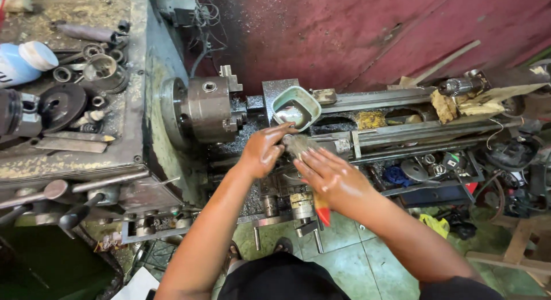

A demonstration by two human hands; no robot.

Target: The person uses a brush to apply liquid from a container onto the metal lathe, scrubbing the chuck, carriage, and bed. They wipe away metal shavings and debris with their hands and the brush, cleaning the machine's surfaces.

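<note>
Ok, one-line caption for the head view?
Left hand and right hand handle a brush over a lathe.

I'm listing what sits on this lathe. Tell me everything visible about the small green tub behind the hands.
The green tub is a small, rounded-square container, seemingly plastic, pale teal with a lighter rim. It stands upright and open on the lathe bed, right of the chuck. Something shiny and metallic lies inside. Neither hand touches it; the left hand is nearest.

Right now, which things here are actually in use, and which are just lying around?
In use:
left hand
right hand
brush
lathe carriage

Lying about:
green tub
chuck
white bottle
rings and discs
yellow rag
</note>
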